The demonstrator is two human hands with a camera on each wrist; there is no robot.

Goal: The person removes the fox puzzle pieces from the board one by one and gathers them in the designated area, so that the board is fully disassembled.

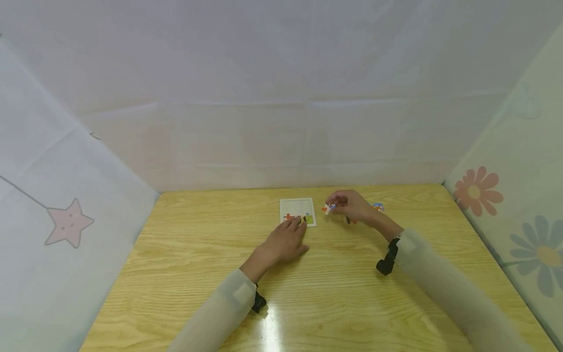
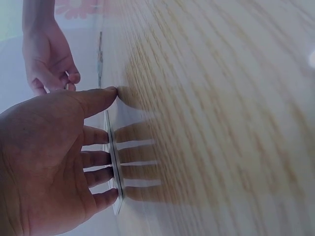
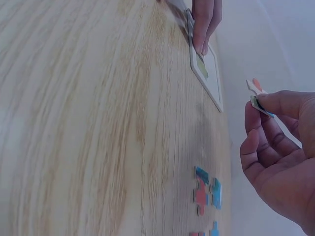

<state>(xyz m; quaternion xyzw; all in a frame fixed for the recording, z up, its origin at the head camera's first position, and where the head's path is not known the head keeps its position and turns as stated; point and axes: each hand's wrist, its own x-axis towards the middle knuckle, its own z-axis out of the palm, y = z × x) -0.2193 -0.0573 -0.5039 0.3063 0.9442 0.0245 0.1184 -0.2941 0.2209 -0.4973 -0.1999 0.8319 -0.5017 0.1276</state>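
Note:
A square white puzzle tray (image 1: 297,206) lies near the back of the table, with red and green puzzle pieces (image 1: 309,219) fitted along its near side. My left hand (image 1: 286,241) rests its extended fingertips on the tray's near edge, covering some of those pieces. To the right of the tray, my right hand (image 1: 353,206) pinches a jigsaw piece (image 3: 253,88) between thumb and fingers, raised above the table. That piece shows white, orange and blue in the head view.
Loose jigsaw pieces (image 1: 378,207) lie on the wooden table (image 1: 211,244) to the right, partly behind the right hand. In the right wrist view a red and blue piece (image 3: 200,191) lies beside a bluish one (image 3: 216,192). White curtains (image 1: 246,142) stand behind the table.

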